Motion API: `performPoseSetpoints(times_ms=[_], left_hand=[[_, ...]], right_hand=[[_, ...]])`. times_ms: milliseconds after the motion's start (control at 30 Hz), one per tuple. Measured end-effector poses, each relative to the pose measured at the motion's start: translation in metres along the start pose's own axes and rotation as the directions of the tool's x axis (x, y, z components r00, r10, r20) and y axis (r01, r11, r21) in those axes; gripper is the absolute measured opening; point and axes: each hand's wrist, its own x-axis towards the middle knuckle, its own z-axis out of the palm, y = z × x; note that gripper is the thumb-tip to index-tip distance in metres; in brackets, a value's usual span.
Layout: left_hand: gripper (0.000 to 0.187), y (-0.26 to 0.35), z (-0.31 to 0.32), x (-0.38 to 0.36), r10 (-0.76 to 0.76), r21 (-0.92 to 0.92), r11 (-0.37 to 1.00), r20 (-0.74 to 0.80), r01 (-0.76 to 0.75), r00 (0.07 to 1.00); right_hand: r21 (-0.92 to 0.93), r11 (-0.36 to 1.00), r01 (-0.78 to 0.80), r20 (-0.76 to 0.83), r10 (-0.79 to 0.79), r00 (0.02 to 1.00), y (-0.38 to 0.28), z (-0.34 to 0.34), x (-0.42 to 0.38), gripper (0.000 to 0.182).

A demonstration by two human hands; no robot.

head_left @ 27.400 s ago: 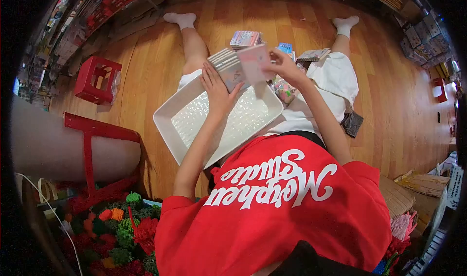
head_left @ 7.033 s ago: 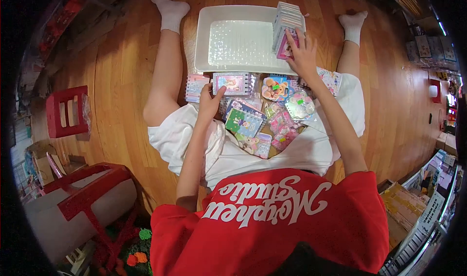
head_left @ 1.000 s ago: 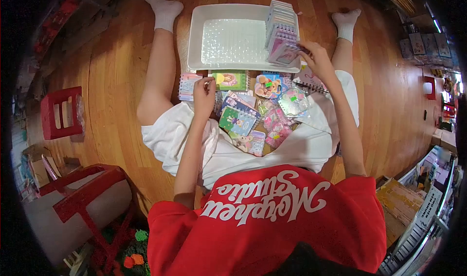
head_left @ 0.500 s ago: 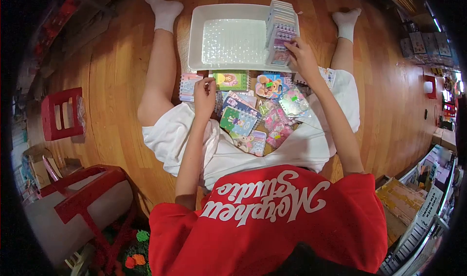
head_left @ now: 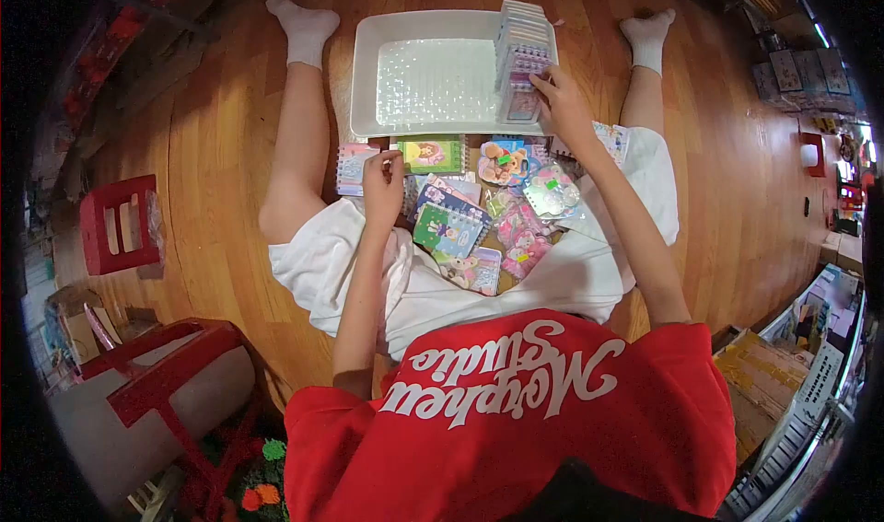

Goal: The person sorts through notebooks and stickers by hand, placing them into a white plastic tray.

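Note:
A row of small spiral notebooks [head_left: 523, 48] stands along the right side of a white tray [head_left: 366, 80]. My right hand [head_left: 564, 106] touches the near end of that row, its fingers bent against a purple notebook. My left hand [head_left: 383, 186] is curled above the floor, between a pale notebook [head_left: 352, 168] and a green notebook [head_left: 428, 156]; whether it holds anything is too small to tell. Between my legs lie a blue-green notebook [head_left: 447, 230], a bear-shaped notebook [head_left: 503, 163], a silvery notebook [head_left: 552, 192] and pink packets [head_left: 527, 249].
Red stools stand at the left [head_left: 120, 226] and lower left [head_left: 184, 375]. My socked feet flank the tray. A cardboard box [head_left: 760, 379] and a metal rack [head_left: 810, 411] are at the lower right; stacked goods [head_left: 801, 75] sit at the upper right.
The notebooks at the near end of the row look more upright and aligned, with my right hand still against them. The whole view has shifted slightly. My left hand remains curled in about the same place.

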Motion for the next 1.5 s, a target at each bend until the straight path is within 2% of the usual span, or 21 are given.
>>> performPoseSetpoints(times_ms=[67, 167, 200, 267, 367, 433, 500, 567, 667, 767, 800, 867, 900, 1067, 1133, 1233, 1267, 1333, 1367, 1433, 1500], left_hand=[[0.019, 0.000, 0.000, -0.001, -0.034, -0.033, 0.999, 0.009, 0.034, 0.999], [0.021, 0.005, -0.003, -0.001, -0.053, 0.007, 0.999, 0.028, 0.053, 0.998], [0.023, 0.008, -0.002, -0.001, -0.031, 0.013, 0.999, -0.002, 0.031, 1.000], [0.026, 0.014, -0.002, -0.003, 0.015, 0.030, 0.999, -0.057, -0.013, 0.998], [0.036, 0.072, 0.003, -0.008, 0.213, 0.064, 0.977, -0.342, -0.204, 0.915], [0.044, 0.105, 0.013, -0.007, 0.276, -0.114, 0.951, -0.104, -0.287, 0.956], [0.056, 0.119, 0.041, 0.017, 0.386, -0.199, 0.907, 0.034, -0.372, 0.922], [0.086, 0.104, 0.084, 0.052, 0.317, -0.123, 0.947, 0.226, -0.296, 0.921], [0.121, 0.078, 0.143, 0.096, 0.292, 0.026, 0.941, 0.440, -0.337, 0.849], [0.138, 0.060, 0.180, 0.112, 0.357, 0.005, 0.909, 0.504, -0.416, 0.787], [0.136, 0.062, 0.187, 0.114, 0.433, -0.031, 0.879, 0.469, -0.476, 0.770], [0.134, 0.059, 0.195, 0.111, 0.389, -0.332, 0.911, 0.492, -0.246, 0.779], [0.133, 0.068, 0.192, 0.107, 0.364, -0.463, 0.880, 0.506, -0.109, 0.782], [0.123, 0.075, 0.192, 0.102, 0.423, -0.409, 0.882, 0.470, -0.234, 0.775], [0.124, 0.071, 0.194, 0.104, 0.415, -0.427, 0.879, 0.472, -0.211, 0.778], [0.128, 0.072, 0.188, 0.109, 0.394, -0.385, 0.897, 0.478, -0.216, 0.785], [0.130, 0.075, 0.184, 0.110, 0.385, -0.361, 0.906, 0.485, -0.221, 0.785], [0.132, 0.084, 0.177, 0.112, 0.310, -0.419, 0.905, 0.546, -0.067, 0.778], [0.134, 0.089, 0.174, 0.112, 0.276, -0.444, 0.896, 0.575, 0.011, 0.770], [0.133, 0.073, 0.186, 0.118, 0.298, -0.424, 0.906, 0.612, -0.015, 0.732], [0.132, 0.069, 0.190, 0.118, 0.319, -0.425, 0.905, 0.611, -0.040, 0.725]], right_hand=[[0.000, 1.000, -0.024, -0.031, 0.024, 0.999, -0.004, 0.002, -0.002, 0.041], [0.096, 0.972, -0.216, -0.215, 0.232, 0.949, -0.028, -0.006, -0.007, 0.055], [0.232, 0.893, -0.385, -0.069, 0.410, 0.909, -0.024, -0.005, -0.009, 0.055], [0.393, 0.595, -0.701, 0.277, 0.650, 0.707, -0.010, 0.006, -0.018, 0.058], [0.588, 0.656, -0.473, 0.028, 0.568, 0.822, -0.001, 0.032, -0.029, 0.062], [0.621, 0.618, -0.483, 0.093, 0.553, 0.828, 0.007, 0.045, -0.027, 0.055], [0.594, 0.612, -0.521, 0.144, 0.557, 0.818, 0.007, 0.051, -0.024, 0.053], [0.500, 0.636, -0.588, 0.169, 0.595, 0.786, 0.002, 0.049, -0.018, 0.056], [0.492, 0.610, -0.621, 0.158, 0.639, 0.753, 0.004, 0.054, -0.018, 0.067], [0.618, 0.560, -0.552, 0.118, 0.628, 0.769, 0.016, 0.072, -0.023, 0.070], [0.598, 0.540, -0.592, 0.144, 0.654, 0.743, 0.014, 0.070, -0.022, 0.073], [0.616, 0.522, -0.590, 0.111, 0.683, 0.721, 0.012, 0.076, -0.022, 0.073], [0.624, 0.515, -0.588, 0.097, 0.696, 0.712, 0.012, 0.079, -0.022, 0.073], [0.566, 0.505, -0.652, 0.228, 0.664, 0.712, -0.008, 0.041, -0.014, 0.068], [0.537, 0.494, -0.684, 0.267, 0.669, 0.693, -0.006, 0.041, -0.012, 0.069], [0.708, 0.558, -0.433, -0.088, 0.678, 0.730, 0.000, 0.075, -0.007, 0.071], [0.723, 0.528, -0.446, -0.036, 0.673, 0.739, 0.006, 0.078, -0.006, 0.071], [0.746, 0.467, -0.474, 0.063, 0.659, 0.750, 0.011, 0.073, -0.002, 0.072], [0.716, 0.501, -0.487, 0.058, 0.652, 0.756, 0.011, 0.071, -0.002, 0.075], [0.651, 0.566, -0.506, 0.053, 0.631, 0.774, 0.007, 0.069, -0.001, 0.081], [0.686, 0.520, -0.509, 0.108, 0.619, 0.778, 0.005, 0.062, -0.003, 0.083]])
